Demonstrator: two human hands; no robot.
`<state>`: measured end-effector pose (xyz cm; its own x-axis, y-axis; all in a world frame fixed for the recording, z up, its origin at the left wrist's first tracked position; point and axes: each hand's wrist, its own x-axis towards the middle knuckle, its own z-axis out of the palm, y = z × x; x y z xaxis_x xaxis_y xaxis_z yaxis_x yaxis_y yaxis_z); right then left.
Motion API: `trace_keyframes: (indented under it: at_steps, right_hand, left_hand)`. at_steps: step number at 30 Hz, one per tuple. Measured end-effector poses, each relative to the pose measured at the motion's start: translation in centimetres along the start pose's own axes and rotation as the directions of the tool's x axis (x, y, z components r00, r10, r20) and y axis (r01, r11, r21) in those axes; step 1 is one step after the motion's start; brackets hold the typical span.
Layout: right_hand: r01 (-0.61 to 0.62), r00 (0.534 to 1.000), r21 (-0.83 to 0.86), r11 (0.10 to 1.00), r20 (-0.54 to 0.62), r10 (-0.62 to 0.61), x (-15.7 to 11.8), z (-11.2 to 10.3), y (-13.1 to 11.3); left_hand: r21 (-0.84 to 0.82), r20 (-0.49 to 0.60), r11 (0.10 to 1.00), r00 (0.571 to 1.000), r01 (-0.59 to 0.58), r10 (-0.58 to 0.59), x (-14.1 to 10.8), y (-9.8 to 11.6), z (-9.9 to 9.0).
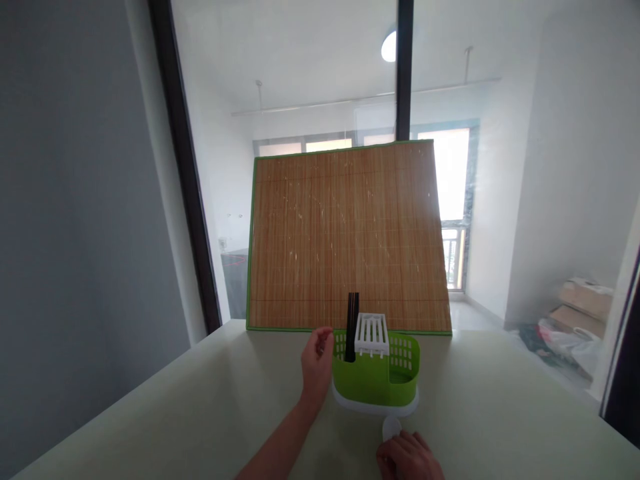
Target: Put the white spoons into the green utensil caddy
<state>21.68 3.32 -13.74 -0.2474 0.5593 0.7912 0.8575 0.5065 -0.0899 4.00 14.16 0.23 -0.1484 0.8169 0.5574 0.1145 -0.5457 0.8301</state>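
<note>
Head view: green utensil caddy (376,380) on pale table (200,413), black chopsticks (352,327) upright inside. Left hand (317,363), forearm raised, fingers curled at caddy's left rim, holding nothing. Right hand (410,457) knuckles-up, closed over white object (391,425).

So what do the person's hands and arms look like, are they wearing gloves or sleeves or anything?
No gloves. Both the left hand and the right hand are bare, with no rings or watch that show. The left forearm is bare too, with no sleeve reaching down as far as the picture shows. Of the right arm only the hand shows, so whether it has a sleeve cannot be told.
</note>
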Motion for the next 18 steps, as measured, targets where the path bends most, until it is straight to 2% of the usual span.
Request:
trace_keyframes:
  at_steps: [3, 6, 8, 10, 12, 15, 18]
  right_hand:
    - [-0.079, 0.993, -0.025, 0.997, 0.091, 0.081, 0.5, -1.7, 0.2]
    - [-0.051, 0.992, -0.011, 0.999, 0.115, 0.052, 1.0, -3.0, 0.4]
    - [-0.016, 0.995, -0.002, 1.000, 0.101, 0.017, 1.2, -3.4, 0.4]
    - [0.016, 0.996, -0.009, 1.000, 0.091, -0.015, 1.2, -3.5, 0.3]
    - [0.033, 0.995, -0.021, 0.999, 0.094, -0.030, 1.2, -3.5, 0.2]
    - [0.004, 0.994, -0.011, 1.000, 0.108, -0.003, 1.0, -3.4, 0.2]
    - [-0.051, 0.995, 0.009, 0.999, 0.088, 0.050, 0.9, -3.5, 0.2]
  left_hand:
    - [0.081, 0.160, 0.996, 0.986, 0.036, -0.048, -5.4, -1.3, 0.1]
    - [0.302, 0.356, 0.950, 0.916, 0.077, -0.187, -9.1, -2.7, 1.2]
    - [0.444, 0.448, 0.893, 0.845, 0.075, -0.294, -10.3, -3.0, 2.0]
    - [0.542, 0.490, 0.837, 0.780, 0.079, -0.390, -10.7, -3.0, 2.7]
    - [0.596, 0.506, 0.800, 0.740, 0.071, -0.442, -10.9, -2.9, 3.3]
    - [0.632, 0.501, 0.774, 0.740, 0.041, -0.448, -11.0, -2.9, 3.9]
    - [0.631, 0.463, 0.774, 0.777, 0.049, -0.426, -10.7, -3.0, 3.9]
